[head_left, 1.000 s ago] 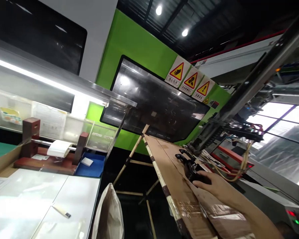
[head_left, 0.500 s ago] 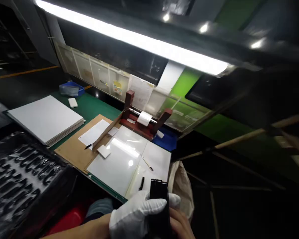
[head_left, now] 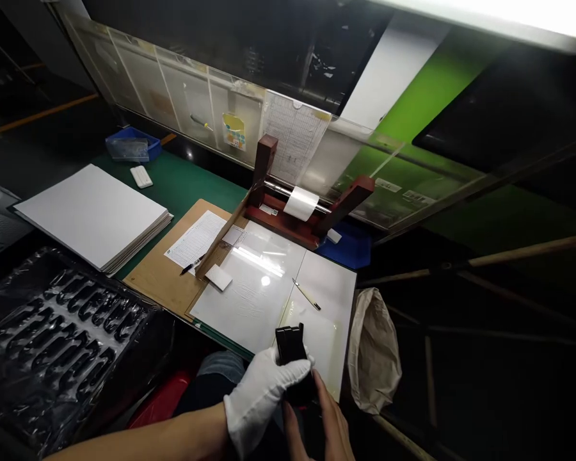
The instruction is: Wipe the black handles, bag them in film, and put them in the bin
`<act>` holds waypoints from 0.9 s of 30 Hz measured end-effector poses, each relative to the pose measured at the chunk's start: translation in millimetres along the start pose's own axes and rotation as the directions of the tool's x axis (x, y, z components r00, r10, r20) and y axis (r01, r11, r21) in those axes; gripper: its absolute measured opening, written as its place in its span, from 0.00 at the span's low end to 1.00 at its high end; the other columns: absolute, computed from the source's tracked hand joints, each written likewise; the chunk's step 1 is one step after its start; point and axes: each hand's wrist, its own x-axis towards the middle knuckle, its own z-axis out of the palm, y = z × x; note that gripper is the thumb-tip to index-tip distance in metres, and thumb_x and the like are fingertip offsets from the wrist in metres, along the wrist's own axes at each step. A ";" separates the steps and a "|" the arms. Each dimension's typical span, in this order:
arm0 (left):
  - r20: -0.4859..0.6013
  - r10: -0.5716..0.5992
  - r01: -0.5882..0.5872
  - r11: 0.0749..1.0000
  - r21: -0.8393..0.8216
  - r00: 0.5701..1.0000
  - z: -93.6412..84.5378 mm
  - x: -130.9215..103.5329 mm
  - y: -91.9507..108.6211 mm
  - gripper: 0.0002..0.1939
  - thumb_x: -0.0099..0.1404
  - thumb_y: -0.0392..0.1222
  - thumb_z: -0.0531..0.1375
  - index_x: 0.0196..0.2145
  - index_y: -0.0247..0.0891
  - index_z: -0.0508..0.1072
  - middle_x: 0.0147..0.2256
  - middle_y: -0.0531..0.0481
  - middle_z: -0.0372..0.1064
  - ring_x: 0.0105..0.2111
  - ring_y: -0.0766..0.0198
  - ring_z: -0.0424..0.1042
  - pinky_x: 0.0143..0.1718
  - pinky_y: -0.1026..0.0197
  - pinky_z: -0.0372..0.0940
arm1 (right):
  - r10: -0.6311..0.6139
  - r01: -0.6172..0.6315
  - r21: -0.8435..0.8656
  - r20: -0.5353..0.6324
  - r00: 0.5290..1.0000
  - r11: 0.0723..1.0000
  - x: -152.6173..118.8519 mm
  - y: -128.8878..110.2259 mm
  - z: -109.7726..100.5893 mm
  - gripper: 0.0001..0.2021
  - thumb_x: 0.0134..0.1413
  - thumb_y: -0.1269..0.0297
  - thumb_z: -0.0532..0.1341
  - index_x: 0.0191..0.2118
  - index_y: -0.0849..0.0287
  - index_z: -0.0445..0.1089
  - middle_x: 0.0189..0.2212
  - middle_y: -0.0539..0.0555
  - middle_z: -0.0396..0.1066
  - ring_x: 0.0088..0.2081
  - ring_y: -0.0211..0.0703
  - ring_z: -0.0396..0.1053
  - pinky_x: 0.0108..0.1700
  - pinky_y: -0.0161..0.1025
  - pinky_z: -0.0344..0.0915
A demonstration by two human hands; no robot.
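Observation:
My left hand (head_left: 264, 394), in a white glove, is wrapped round a black part (head_left: 292, 346) above the front edge of the work surface. Its thumb lies across the part's face. My right hand (head_left: 329, 422), with bare fingers showing, is beside the lower end of the same part, thumb and fingers on either side of it. Whether the right fingertips press on the part is hard to make out. Behind the hands, a thin pale-handled tool (head_left: 307, 294) lies on the white sheet (head_left: 254, 291).
A dark red stand (head_left: 288, 224) holds a white roll (head_left: 301, 203). Left are stacked white boards (head_left: 93, 214), a blue tray (head_left: 133, 144) and a plastic-lined box (head_left: 72, 333) of black parts. A cloth bag (head_left: 374, 352) hangs right; a blue bin (head_left: 348, 246) sits behind.
The view has dipped and come closer to the bench. The black part now leans differently, and my right hand's fingers have come round to its near right side, spread further apart.

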 end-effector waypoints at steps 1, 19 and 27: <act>0.005 -0.006 0.006 1.000 0.014 1.000 1.1 0.8 -0.5 0.28 0.46 0.55 0.76 0.38 0.33 0.78 0.36 0.44 0.74 0.40 0.56 0.73 0.45 0.58 0.66 | 0.002 -0.002 -0.020 -0.020 1.000 1.000 0.7 0.3 0.5 0.25 0.59 0.56 0.64 0.61 0.55 0.68 0.48 0.59 0.77 0.47 0.60 0.76 0.47 0.52 0.73; -0.195 -0.058 0.165 0.789 0.592 0.979 -68.4 158.9 -139.4 0.16 0.69 0.43 0.62 0.53 0.36 0.72 0.58 0.42 0.67 0.59 0.49 0.65 0.62 0.37 0.58 | 0.563 -0.564 -0.020 0.110 0.819 0.825 1.9 211.1 96.8 0.36 0.54 0.32 0.57 0.53 0.61 0.74 0.44 0.64 0.78 0.43 0.59 0.77 0.43 0.50 0.73; -0.169 -0.013 0.127 0.717 0.685 0.985 -73.6 205.3 -175.7 0.16 0.71 0.45 0.60 0.54 0.38 0.72 0.57 0.42 0.68 0.56 0.51 0.69 0.59 0.40 0.63 | 0.613 -0.638 0.088 0.203 0.763 0.765 -22.0 223.1 166.6 0.30 0.63 0.41 0.57 0.60 0.59 0.65 0.53 0.60 0.71 0.54 0.52 0.70 0.56 0.54 0.66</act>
